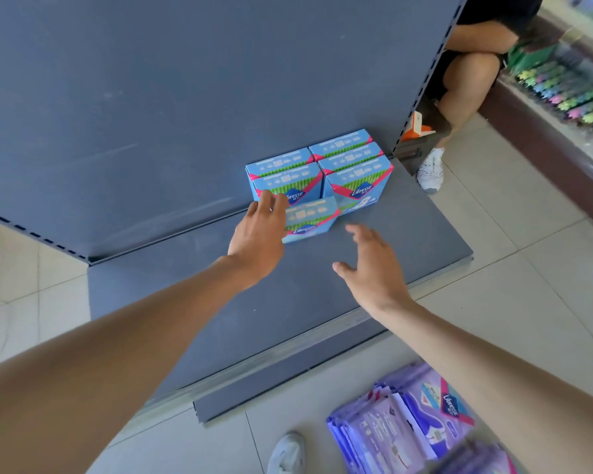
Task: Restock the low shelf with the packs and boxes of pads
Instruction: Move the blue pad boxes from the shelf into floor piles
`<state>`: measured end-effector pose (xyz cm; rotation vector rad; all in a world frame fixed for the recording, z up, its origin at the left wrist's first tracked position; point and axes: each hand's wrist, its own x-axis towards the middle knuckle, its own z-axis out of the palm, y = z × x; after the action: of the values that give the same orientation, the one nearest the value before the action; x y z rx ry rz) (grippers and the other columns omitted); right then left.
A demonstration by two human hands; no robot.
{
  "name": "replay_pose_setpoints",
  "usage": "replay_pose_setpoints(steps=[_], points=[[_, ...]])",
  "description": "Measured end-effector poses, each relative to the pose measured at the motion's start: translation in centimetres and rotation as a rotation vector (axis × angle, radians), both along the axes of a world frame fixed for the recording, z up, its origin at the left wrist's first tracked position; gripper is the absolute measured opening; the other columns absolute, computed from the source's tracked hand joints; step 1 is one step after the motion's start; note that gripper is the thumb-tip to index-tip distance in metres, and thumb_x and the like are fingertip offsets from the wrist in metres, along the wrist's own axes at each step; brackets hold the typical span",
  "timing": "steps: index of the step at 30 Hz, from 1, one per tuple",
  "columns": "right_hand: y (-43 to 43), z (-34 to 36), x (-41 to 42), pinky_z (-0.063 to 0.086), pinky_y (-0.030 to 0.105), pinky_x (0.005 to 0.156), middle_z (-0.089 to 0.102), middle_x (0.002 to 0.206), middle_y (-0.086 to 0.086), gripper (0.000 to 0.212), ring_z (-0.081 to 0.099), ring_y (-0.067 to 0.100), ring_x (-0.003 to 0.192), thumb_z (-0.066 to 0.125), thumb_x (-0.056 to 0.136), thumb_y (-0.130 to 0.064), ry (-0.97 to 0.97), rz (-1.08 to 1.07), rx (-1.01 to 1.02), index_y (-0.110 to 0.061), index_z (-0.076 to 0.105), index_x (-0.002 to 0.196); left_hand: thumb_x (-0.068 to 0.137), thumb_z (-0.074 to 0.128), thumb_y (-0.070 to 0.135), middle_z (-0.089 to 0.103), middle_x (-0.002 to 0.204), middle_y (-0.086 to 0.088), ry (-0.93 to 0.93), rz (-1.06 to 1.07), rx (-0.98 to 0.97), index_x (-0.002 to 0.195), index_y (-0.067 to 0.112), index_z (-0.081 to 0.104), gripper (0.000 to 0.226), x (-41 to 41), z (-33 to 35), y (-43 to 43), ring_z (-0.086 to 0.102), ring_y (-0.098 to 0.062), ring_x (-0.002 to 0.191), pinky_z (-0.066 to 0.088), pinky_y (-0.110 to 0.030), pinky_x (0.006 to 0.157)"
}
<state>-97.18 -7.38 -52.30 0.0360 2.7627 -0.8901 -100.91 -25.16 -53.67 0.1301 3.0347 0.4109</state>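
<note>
Several blue boxes of pads (353,165) stand stacked in two rows at the back right of the low grey shelf (220,302). My left hand (259,234) grips one more blue box (312,220) by its left end, just in front of the left row; this box looks blurred and tilted. To its right, my right hand (374,265) hovers over the shelf, fingers spread, holding nothing. A pile of purple pad packs (404,425) lies on the tiled floor at the bottom right, partly hidden by my right forearm.
The grey back panel (185,97) rises behind the shelf. Another person sits at the upper right, with a knee (469,73) and a white shoe (430,172) near the shelf's right end. A glass counter (562,107) runs along the right. My own shoe (288,453) is below.
</note>
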Motion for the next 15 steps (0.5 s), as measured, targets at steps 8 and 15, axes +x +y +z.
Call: replay_pose_setpoints(steps=[8,15], points=[[0.0,-0.1,-2.0,0.047,0.013,0.075,0.066,0.103,0.000,0.069,0.063,0.007,0.090,0.087,0.062,-0.008,0.059,-0.108,-0.345,-0.005,0.052,0.121,0.083,0.063,-0.005,0.058,0.102,0.002,-0.183,-0.075,0.533,0.106,0.014,0.060,0.030,-0.1,2.2,-1.1,0.056,-0.019,0.091,0.049,-0.028,0.075],[1.8,-0.2,-2.3,0.041,0.023,0.062,0.062,0.080,-0.009,0.039,0.061,0.014,0.077,0.083,0.068,-0.015,0.153,-0.274,-0.318,-0.014,0.054,0.093,0.086,0.050,0.003,0.044,0.140,-0.004,0.050,0.067,0.325,0.142,0.012,0.036,0.058,-1.8,1.7,-1.5,0.043,-0.021,0.126,0.035,-0.024,0.096]])
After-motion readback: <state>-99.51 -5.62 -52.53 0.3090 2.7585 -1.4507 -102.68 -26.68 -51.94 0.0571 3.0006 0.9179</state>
